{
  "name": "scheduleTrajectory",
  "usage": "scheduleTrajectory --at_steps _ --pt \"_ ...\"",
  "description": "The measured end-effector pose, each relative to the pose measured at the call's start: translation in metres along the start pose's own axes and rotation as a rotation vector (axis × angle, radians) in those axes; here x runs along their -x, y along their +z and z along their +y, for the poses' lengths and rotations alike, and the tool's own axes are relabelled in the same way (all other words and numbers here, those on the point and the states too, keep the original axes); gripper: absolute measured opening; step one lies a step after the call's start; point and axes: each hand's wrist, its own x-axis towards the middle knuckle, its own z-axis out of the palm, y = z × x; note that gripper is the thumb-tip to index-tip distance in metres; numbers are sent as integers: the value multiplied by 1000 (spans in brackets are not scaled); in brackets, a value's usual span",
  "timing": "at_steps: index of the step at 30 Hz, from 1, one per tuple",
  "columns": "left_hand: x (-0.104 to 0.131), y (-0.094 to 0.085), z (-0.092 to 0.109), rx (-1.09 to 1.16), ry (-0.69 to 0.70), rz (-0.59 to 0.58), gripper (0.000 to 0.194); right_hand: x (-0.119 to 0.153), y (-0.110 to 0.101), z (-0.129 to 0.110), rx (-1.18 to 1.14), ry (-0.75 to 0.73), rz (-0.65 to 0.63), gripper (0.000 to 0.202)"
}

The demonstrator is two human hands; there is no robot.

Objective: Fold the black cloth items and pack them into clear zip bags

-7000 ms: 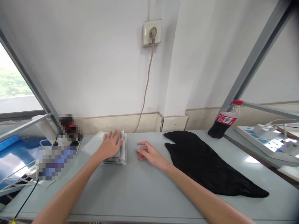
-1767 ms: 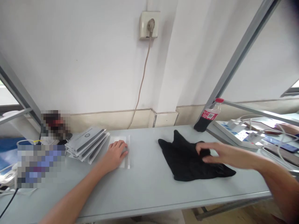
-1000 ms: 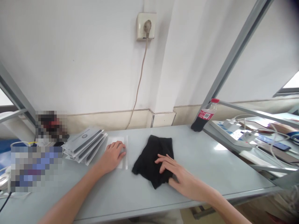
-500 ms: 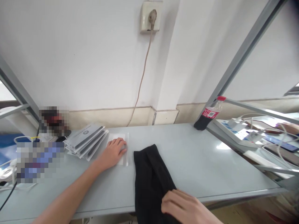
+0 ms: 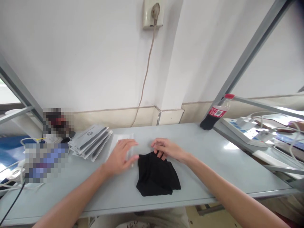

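A black cloth (image 5: 156, 177) lies folded over on the grey table (image 5: 204, 161). My right hand (image 5: 165, 148) is at its far edge with the fingers curled; whether it pinches the fabric is hard to tell. Just left of the cloth, my left hand (image 5: 122, 156) has its fingers apart, thumb toward the cloth, holding nothing. Beneath and behind my left hand lies a clear plastic packet (image 5: 116, 138), partly covered. A fanned stack of grey-white packets (image 5: 91, 141) sits to the left of it.
A cola bottle (image 5: 216, 112) with a red cap stands at the back right by the metal frame. Chargers and cables (image 5: 266, 134) lie beyond it. More cables and blurred items crowd the far left. A plug and cord (image 5: 155, 14) hang on the wall.
The cloth's near part has been folded up onto the table. My right hand has moved from the near edge to the cloth's far edge. My left hand has lifted off the clear packet, moving right.
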Motion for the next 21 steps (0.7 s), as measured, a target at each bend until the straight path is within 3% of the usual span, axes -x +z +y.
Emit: scheduleTrajectory --at_steps 4,7,9,11,16,18,21 --pt "4 3 49 23 331 -218 65 11 1 12 44 -120 7 48" --pt "12 14 78 -94 323 -357 64 36 0 20 111 -266 -70 53" --pt "16 21 87 -51 151 -359 43 53 -1 24 178 -291 -109 68" --pt "15 25 86 138 -70 -300 24 64 -1 27 225 -265 -116 80" --pt "-2 25 66 679 -592 -52 16 76 8 31 118 -280 -139 95" --pt "-8 25 58 831 -778 -36 20 78 16 30 102 -277 -94 92" --pt "-13 24 53 961 -990 -71 32 80 24 25 103 -263 33 60"
